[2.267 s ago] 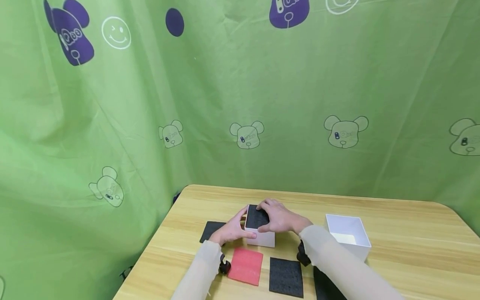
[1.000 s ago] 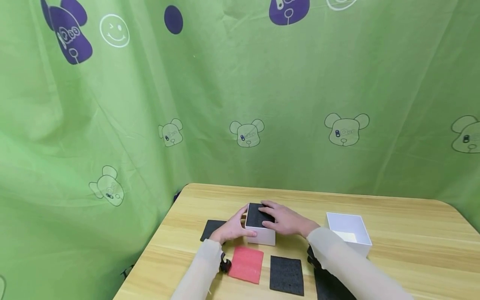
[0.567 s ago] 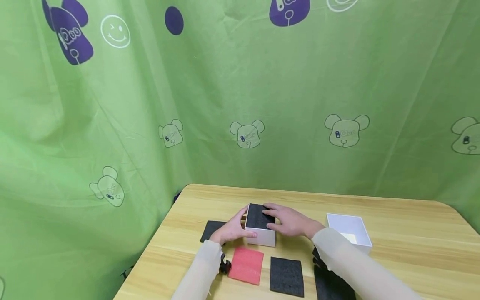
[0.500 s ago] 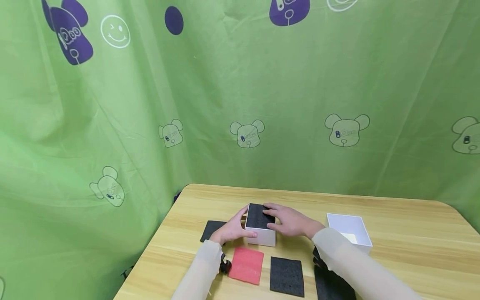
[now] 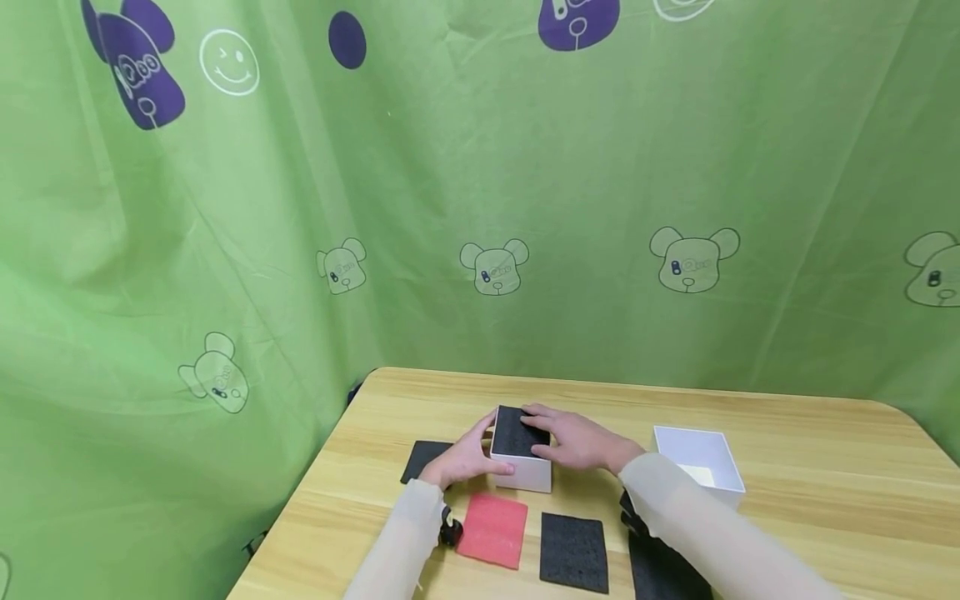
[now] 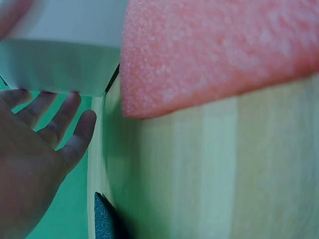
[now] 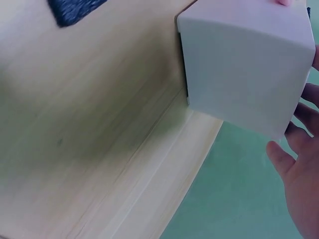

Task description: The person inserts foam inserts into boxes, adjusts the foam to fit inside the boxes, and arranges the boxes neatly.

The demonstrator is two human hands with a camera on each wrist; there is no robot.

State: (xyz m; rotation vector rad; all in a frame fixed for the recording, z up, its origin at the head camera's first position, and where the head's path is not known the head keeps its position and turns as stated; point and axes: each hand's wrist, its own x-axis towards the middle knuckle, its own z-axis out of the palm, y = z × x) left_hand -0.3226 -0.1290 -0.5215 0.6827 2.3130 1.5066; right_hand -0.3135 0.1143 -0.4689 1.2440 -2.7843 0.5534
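Note:
A white box [image 5: 522, 474] stands on the table with a black foam sheet [image 5: 512, 432] at its top, level with the rim. My left hand [image 5: 467, 457] holds the box at its near left corner, thumb along the front and fingers spread against the left side. In the left wrist view, those fingertips touch the white wall. My right hand [image 5: 579, 439] rests its fingers on the right part of the black foam, fingers fairly straight, covering that edge. The right wrist view shows the box's side wall [image 7: 244, 74] with the fingers along its upper edge.
A red foam sheet [image 5: 492, 531] and a black foam sheet [image 5: 573, 552] lie in front of the box. Another black piece [image 5: 423, 458] is behind the left hand. Under the right forearm lies a larger black piece [image 5: 663, 571]. An open white box [image 5: 697, 454] stands right.
My right hand has shifted right from the middle of the black foam, its fingers straighter. The foam now fills the box top to its right rim. My left hand has stayed in place.

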